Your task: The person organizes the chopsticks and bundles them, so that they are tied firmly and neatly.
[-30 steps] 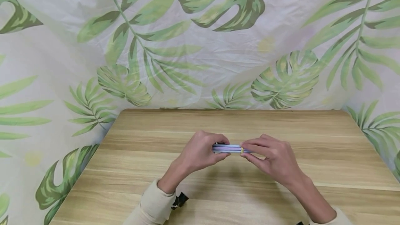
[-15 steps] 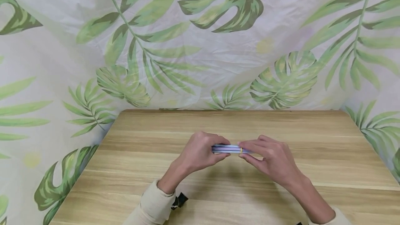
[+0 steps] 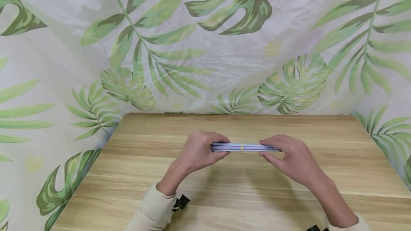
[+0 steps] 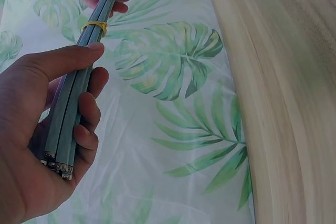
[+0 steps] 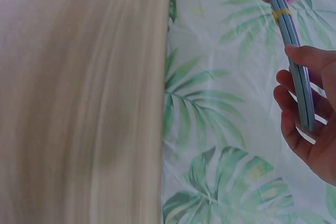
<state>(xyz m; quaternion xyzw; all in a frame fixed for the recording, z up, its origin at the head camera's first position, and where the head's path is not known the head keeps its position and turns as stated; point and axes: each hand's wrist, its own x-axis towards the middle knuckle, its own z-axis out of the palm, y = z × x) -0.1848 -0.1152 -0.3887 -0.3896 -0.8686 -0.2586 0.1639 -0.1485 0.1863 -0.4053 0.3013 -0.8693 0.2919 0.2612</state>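
A bundle of slim, straight pale blue and purple sticks (image 3: 251, 148) is held level above the table. A yellow rubber band (image 3: 242, 147) circles it near the middle. My left hand (image 3: 200, 152) grips the left end, thumb on one side and curled fingers on the other; the left wrist view shows small dark and whitish stick ends (image 4: 58, 166) beside the palm. At the other end, my right hand (image 3: 295, 158) holds the bundle (image 5: 296, 72) between thumb and bent fingers. Neither hand touches the band, which lies between them. What kind of sticks they are cannot be told.
A wood-grain table (image 3: 160, 131) spreads beneath both hands. Behind it and at the sides hangs a pale cloth (image 3: 237, 63) printed with green leaves. Black devices (image 3: 181, 202) are strapped at the wrists, near cream sleeves (image 3: 154, 206).
My right hand has let go of the rubber band and moved right to the bundle's end. The bundle and my left hand have shifted slightly left and up. The band now shows fully.
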